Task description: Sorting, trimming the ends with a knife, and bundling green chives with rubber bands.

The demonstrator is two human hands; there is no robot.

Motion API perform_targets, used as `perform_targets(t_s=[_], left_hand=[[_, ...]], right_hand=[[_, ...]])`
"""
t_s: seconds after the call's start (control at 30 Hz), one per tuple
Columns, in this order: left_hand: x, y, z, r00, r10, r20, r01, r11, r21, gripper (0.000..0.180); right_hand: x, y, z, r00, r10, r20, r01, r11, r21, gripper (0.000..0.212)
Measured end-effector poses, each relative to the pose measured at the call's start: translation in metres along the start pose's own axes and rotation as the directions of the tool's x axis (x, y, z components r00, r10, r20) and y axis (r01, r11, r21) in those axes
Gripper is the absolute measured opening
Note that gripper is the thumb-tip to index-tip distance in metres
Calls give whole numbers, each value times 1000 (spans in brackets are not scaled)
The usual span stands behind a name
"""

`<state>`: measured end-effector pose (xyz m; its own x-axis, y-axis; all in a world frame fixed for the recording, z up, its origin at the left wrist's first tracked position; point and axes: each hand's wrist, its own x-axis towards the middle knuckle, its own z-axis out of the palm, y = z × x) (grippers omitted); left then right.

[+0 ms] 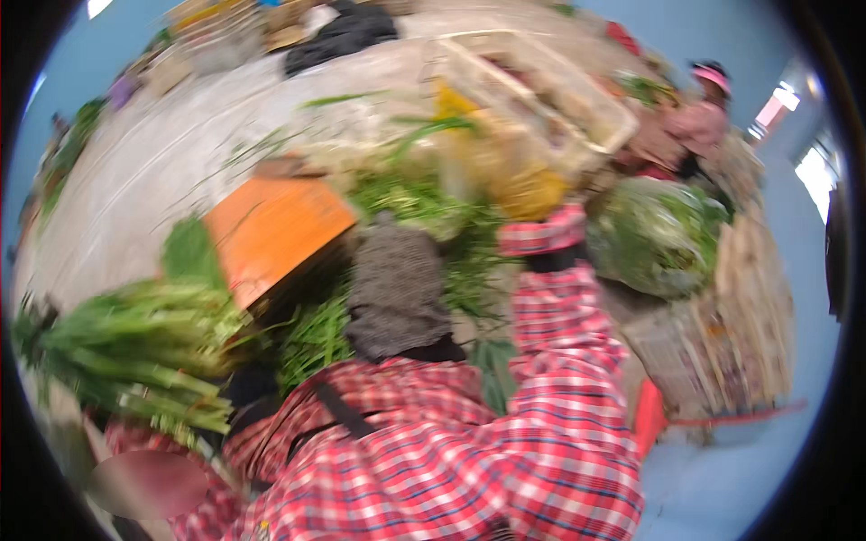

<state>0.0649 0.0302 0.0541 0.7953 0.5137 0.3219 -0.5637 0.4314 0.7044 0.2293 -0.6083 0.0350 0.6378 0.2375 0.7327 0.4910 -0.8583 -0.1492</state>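
Observation:
My right arm, in a red plaid sleeve with a black band, stretches forward. At its cuff is a blurred yellow patch [528,191], where my right hand [530,197] appears; glove and thin plastic cannot be told apart, and the fingers are smeared. Just beyond stands a long cream crate [577,108]. My left sleeve [271,442] ends low on the left by something dark, next to a big bunch of leafy green stalks [144,343]; no left fingers show. Cut greens [410,198] lie in front of me, around a grey textured form [397,288], perhaps my knee.
An orange box-like block [280,230] stands left of centre. On the right are a clear bag of greens [658,234], a worn woven sack [722,334] and a seated person [699,126] in pink. Black cloth [343,41] and stacked crates [216,36] lie far back.

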Motion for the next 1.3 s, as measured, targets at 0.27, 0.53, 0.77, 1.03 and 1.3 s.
perform_targets(t_s=[0.27,0.53,0.77,1.03,1.3], left_hand=[[-10,2,-19,1000,0,-24,-3,991,-136,22],[-20,7,-27,997,-18,-74,9,993,-116,22],[-31,-4,-16,987,-39,-157,22,994,-109,22],[-34,4,-53,998,-19,-59,8,985,-173,24],[-42,-10,-52,998,-34,-55,28,993,-111,27]], right_hand=[[3,80,-9,991,81,-106,-68,990,121,23],[15,15,48,982,-106,157,107,994,5,69],[-39,-229,127,687,-582,435,-502,52,864,91],[-40,-154,85,807,-438,396,44,713,700,15],[-20,-67,63,877,-264,402,96,915,392,65]])
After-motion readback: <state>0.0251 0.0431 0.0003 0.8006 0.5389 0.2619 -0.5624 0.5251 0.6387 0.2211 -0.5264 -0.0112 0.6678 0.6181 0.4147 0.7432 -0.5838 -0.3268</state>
